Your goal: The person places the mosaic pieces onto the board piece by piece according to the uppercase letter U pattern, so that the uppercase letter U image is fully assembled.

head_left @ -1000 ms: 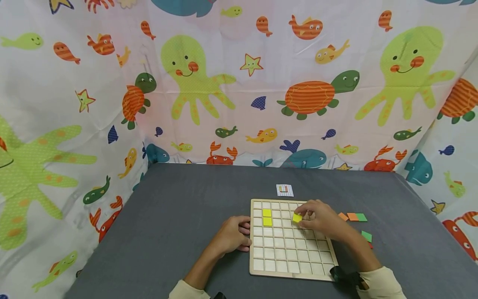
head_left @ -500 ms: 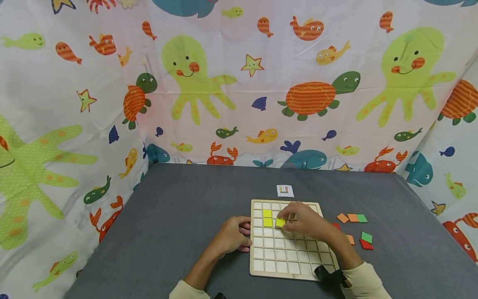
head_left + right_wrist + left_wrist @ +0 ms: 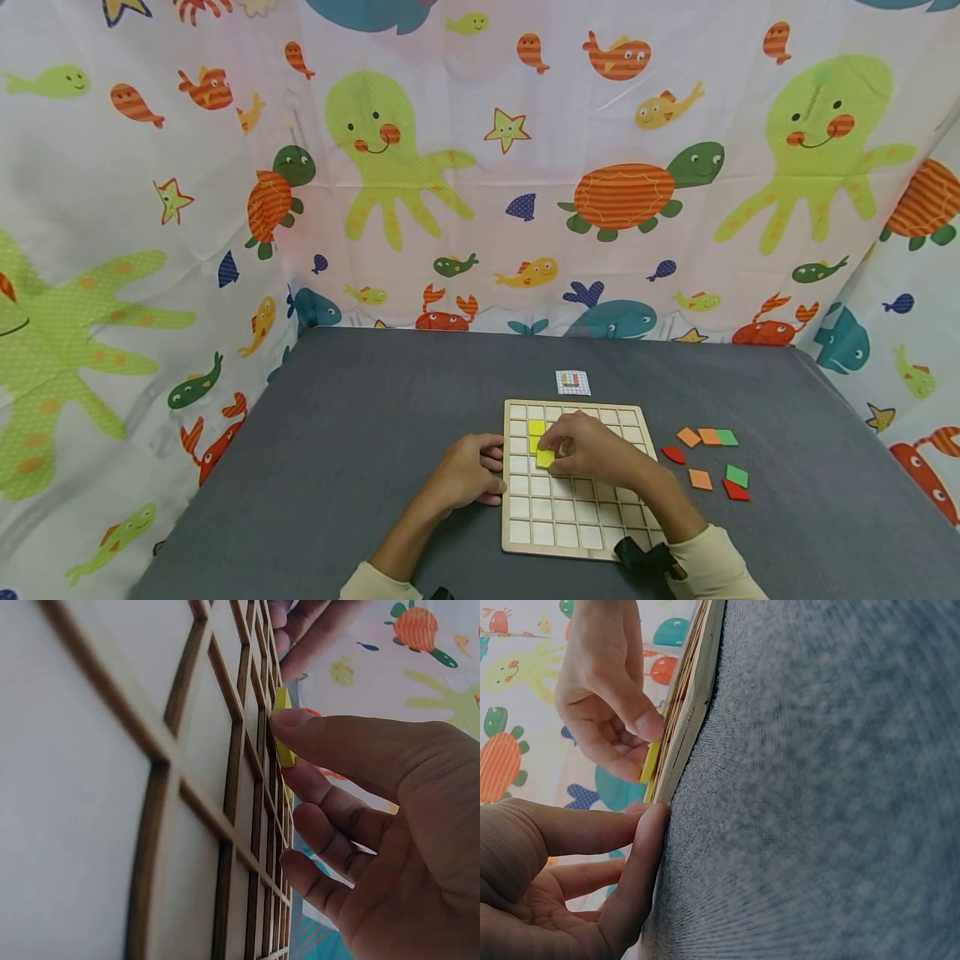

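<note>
A wooden grid board (image 3: 555,533) lies on the grey cloth. Two yellow squares (image 3: 536,427) sit in its second column, near the top. My right hand (image 3: 596,450) pinches another yellow square (image 3: 545,459) between thumb and fingers, just below those two; the right wrist view shows this yellow piece (image 3: 283,742) tilted at the grid's surface. At the board's left edge my left hand (image 3: 467,473) holds the rim, and in the left wrist view the thumb and a finger of that hand (image 3: 577,877) meet at the board's corner (image 3: 676,765).
Right of the board lie orange squares (image 3: 701,479), green squares (image 3: 737,476) and red pieces (image 3: 673,455). A small card with a coloured grid pattern (image 3: 572,382) lies behind the board. A curtain printed with sea animals (image 3: 450,292) stands around the grey table (image 3: 375,400).
My right hand has moved left across the board with the yellow square, from the upper right part to the second column. My left hand has stayed at the edge.
</note>
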A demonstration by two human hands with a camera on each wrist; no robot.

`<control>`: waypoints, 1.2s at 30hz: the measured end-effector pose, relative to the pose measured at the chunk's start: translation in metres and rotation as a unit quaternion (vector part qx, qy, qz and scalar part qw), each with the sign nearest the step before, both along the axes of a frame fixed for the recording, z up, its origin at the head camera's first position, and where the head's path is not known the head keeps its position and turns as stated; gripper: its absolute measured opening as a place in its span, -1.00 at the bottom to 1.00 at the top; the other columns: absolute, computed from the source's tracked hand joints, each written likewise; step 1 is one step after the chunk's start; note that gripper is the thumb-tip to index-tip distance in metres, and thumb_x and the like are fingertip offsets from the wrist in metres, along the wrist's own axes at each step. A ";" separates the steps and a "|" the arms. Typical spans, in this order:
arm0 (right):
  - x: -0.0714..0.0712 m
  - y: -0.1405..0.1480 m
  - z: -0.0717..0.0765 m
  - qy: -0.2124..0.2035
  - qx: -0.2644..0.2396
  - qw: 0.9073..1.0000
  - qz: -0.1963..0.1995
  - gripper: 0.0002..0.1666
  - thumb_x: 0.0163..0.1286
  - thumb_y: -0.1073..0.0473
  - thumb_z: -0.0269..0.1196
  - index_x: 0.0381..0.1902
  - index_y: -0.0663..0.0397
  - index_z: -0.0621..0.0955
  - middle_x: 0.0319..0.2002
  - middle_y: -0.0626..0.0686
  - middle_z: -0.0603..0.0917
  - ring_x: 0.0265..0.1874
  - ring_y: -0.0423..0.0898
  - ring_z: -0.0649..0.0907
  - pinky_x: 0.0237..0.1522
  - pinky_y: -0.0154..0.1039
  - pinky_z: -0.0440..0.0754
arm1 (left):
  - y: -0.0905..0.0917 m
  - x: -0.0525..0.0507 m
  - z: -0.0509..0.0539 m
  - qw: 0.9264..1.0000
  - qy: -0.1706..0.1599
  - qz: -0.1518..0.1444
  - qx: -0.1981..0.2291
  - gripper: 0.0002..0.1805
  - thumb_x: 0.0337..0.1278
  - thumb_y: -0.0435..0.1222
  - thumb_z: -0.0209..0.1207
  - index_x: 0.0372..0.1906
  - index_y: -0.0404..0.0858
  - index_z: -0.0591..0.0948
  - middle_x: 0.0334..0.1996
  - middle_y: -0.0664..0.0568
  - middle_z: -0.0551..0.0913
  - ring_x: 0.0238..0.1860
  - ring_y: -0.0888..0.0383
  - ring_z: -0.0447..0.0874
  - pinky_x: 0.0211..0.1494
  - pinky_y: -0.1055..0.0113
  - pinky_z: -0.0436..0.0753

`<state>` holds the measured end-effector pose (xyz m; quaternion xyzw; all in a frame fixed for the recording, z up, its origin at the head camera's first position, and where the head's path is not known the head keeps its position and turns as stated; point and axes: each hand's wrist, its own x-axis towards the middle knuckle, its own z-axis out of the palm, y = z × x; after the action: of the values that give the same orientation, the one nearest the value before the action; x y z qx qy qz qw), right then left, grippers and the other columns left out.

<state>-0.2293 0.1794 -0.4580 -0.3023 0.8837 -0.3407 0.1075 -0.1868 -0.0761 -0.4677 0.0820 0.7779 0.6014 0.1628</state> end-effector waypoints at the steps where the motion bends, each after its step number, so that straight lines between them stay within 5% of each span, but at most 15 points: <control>1: 0.000 -0.001 0.000 0.000 0.001 1.000 0.001 -0.73 0.30 0.22 0.52 -0.03 0.01 0.81 -0.09 -0.05 0.73 -0.15 -0.08 0.66 -0.11 -0.22 0.70 | 0.000 0.000 0.000 1.000 -0.001 0.001 -0.001 -0.24 -0.04 -0.70 0.37 0.39 -0.50 0.51 -0.02 -0.20 0.61 -0.08 0.01 0.67 -0.35 0.16 0.87; 28: 0.003 -0.006 0.002 0.002 0.011 1.000 0.002 -0.77 0.30 0.19 0.53 -0.09 0.00 0.83 -0.16 -0.09 0.74 -0.20 -0.12 0.64 -0.15 -0.24 0.68 | 0.000 0.000 0.000 1.000 0.001 -0.002 0.001 -0.26 -0.03 -0.70 0.37 0.38 -0.50 0.52 -0.02 -0.20 0.61 -0.10 0.01 0.68 -0.35 0.17 0.87; 36: 0.005 0.003 0.004 -0.005 0.005 1.000 -0.024 -0.76 0.29 0.17 0.52 -0.08 -0.03 0.81 -0.15 -0.08 0.74 -0.17 -0.11 0.66 -0.15 -0.22 0.69 | 0.000 0.000 0.000 1.000 0.004 -0.001 0.002 -0.25 -0.03 -0.71 0.36 0.39 -0.50 0.51 -0.04 -0.20 0.60 -0.11 0.00 0.67 -0.36 0.14 0.87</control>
<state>-0.2241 0.1826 -0.4536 -0.2789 0.8918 -0.3400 0.1058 -0.1869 -0.0759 -0.4676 0.0854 0.7774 0.6025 0.1596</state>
